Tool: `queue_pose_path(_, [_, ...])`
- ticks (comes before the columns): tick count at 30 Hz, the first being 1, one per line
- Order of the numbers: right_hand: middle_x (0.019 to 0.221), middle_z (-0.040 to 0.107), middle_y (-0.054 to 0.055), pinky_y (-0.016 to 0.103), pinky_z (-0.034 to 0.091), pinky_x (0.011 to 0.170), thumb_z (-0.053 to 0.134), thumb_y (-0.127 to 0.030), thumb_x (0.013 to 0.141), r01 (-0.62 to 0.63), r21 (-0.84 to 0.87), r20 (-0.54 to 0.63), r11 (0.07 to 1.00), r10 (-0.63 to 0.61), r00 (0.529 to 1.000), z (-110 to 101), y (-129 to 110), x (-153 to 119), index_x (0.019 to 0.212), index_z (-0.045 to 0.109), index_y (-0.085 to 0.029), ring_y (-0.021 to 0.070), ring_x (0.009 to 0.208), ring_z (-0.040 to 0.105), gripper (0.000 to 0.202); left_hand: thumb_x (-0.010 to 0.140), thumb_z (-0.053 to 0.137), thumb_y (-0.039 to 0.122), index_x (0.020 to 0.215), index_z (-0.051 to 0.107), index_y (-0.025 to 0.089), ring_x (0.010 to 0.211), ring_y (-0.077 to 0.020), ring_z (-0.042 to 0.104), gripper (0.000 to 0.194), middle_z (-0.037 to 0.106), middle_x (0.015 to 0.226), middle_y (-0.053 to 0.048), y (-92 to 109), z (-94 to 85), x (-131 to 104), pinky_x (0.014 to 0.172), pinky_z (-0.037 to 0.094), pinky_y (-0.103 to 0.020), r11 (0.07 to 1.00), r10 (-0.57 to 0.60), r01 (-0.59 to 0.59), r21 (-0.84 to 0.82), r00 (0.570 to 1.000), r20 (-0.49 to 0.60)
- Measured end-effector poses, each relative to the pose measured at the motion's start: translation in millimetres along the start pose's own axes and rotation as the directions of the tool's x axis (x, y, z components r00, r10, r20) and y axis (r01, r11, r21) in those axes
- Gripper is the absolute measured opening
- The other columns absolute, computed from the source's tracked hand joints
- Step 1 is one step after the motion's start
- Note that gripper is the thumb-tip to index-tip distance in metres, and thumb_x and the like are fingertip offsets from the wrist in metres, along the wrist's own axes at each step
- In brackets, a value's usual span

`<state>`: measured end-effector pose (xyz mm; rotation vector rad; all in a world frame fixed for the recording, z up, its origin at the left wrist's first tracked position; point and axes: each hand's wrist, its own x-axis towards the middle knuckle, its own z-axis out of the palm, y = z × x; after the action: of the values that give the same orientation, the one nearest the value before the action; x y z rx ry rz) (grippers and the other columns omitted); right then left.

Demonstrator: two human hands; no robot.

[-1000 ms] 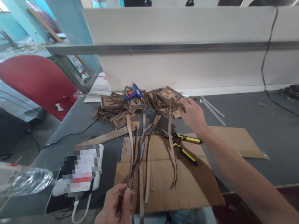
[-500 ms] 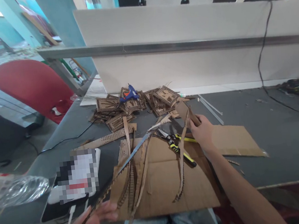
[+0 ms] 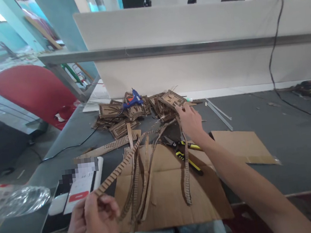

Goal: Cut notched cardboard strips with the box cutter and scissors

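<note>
My left hand [image 3: 93, 222] is closed at the lower left, pinching the near end of a long corrugated cardboard strip [image 3: 117, 172]. That strip runs up and away toward my right hand [image 3: 190, 122], which is closed on cardboard strips beside the far pile. One ridged strip [image 3: 186, 169] hangs down from the right hand over a flat cardboard sheet [image 3: 170, 193]. More loose strips [image 3: 137, 186] lie between my hands, some drooping over the sheet's front edge. Snips with black-and-yellow handles [image 3: 187, 159] rest on the sheet, partly crossed by the hanging strip.
Behind the strips is a pile of small cardboard frames [image 3: 115, 110] with a blue glue gun [image 3: 133, 99] on top. A phone [image 3: 80, 185] and a crumpled plastic wrapper [image 3: 27, 200] lie at left. Another cardboard piece [image 3: 240, 146] and thin pale sticks [image 3: 219, 114] are at right.
My right hand has moved away and to the left, toward the frame pile. My left hand has risen slightly, and the strip it holds now shows its ridged side.
</note>
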<state>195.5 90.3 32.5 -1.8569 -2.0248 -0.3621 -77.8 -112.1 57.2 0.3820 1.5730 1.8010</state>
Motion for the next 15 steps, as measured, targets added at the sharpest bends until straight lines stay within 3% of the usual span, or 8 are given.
queue_pose_path(2, [0.112,0.065,0.015,0.035,0.047,0.08,0.042,-0.006,0.091,0.012,0.07,-0.057,0.997,-0.008,0.998,1,-3,0,0.13,0.06,-0.019,0.0266,0.099,0.06,0.045,0.093,0.05,0.011,0.075,0.047,0.016,0.038,-0.0014,0.044,0.019,0.049,0.058,0.007,9,9.2,8,0.032,0.035,-0.007,0.926,-0.297,0.292,-0.24,0.955,0.017])
queue_pose_path(4, [0.113,0.067,0.014,0.035,0.049,0.084,0.043,-0.009,0.092,0.022,0.169,-0.137,0.985,0.001,0.991,1,0,-4,0.129,0.061,-0.019,0.0261,0.102,0.061,0.042,0.098,0.031,0.006,0.075,0.044,0.016,0.037,0.0011,0.044,0.029,0.047,0.059,0.006,14,11.3,15,0.032,0.033,-0.003,0.749,-0.479,0.484,-0.453,0.867,0.135])
queue_pose_path(6, [0.11,0.069,0.012,0.037,0.051,0.087,0.047,-0.016,0.093,0.029,0.3,-0.233,0.954,0.043,0.972,0,9,-13,0.122,0.065,-0.02,0.0258,0.101,0.063,0.034,0.102,0.02,0.007,0.077,0.043,0.016,0.038,0.0014,0.048,0.035,0.048,0.061,0.005,14,8.9,19,0.034,0.035,-0.001,0.607,-0.547,0.57,-0.554,0.805,0.23])
queue_pose_path(9, [0.103,0.072,0.01,0.039,0.052,0.088,0.059,-0.029,0.089,-0.029,0.542,-0.288,0.84,0.217,0.933,-3,27,-30,0.11,0.069,-0.02,0.0252,0.094,0.067,0.024,0.105,0.017,0.012,0.079,0.04,0.018,0.039,0.0012,0.05,0.035,0.051,0.063,0.004,12,4.2,19,0.034,0.036,-0.001,0.484,-0.575,0.621,-0.616,0.757,0.312])
queue_pose_path(12, [0.096,0.074,0.008,0.038,0.055,0.079,0.071,-0.042,0.081,-0.217,0.807,-0.086,0.549,0.473,0.877,-1,45,-48,0.103,0.07,-0.017,0.0233,0.085,0.068,0.033,0.107,0.019,0.016,0.079,0.037,0.019,0.039,0.0012,0.051,0.034,0.051,0.063,0.004,10,3.2,19,0.034,0.036,0.001,0.378,-0.551,0.644,-0.665,0.734,0.398])
queue_pose_path(15, [0.097,0.075,0.007,0.037,0.057,0.079,0.077,-0.049,0.074,-0.319,0.927,0.161,0.198,0.558,0.814,6,58,-64,0.102,0.068,-0.016,0.0212,0.085,0.069,0.044,0.108,0.019,0.018,0.081,0.038,0.019,0.04,0.0005,0.053,0.033,0.052,0.064,0.003,9,6.1,21,0.035,0.038,0.0,0.306,-0.531,0.652,-0.693,0.722,0.445])
